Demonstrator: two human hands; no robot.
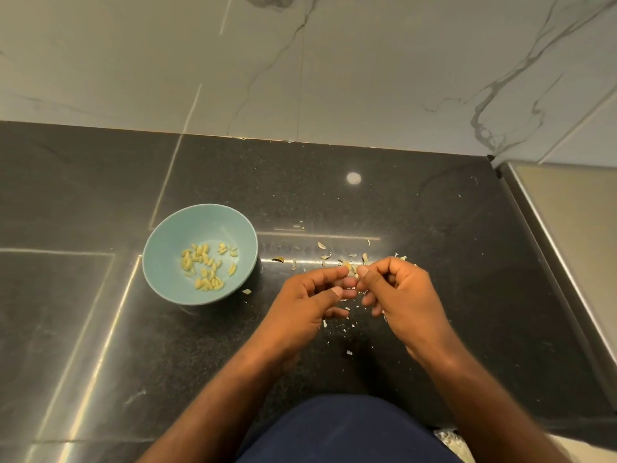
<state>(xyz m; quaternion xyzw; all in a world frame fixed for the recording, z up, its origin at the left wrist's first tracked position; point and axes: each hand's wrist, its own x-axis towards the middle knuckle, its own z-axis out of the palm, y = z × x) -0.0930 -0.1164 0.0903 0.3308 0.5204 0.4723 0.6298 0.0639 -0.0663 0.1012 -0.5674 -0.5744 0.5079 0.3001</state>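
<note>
- A pale seed is pinched between the curled fingertips of the left hand and the right hand, above the countertop middle.
- Husk fragments are scattered just behind and beneath the hands.
- Peeled kernels are held in a teal bowl, nearer the left edge.

- The seed you hold is small and pale yellow-beige; bits of husk cling to it
- It sits pinched between the fingertips of your left hand and right hand; raised above the black counter
</note>
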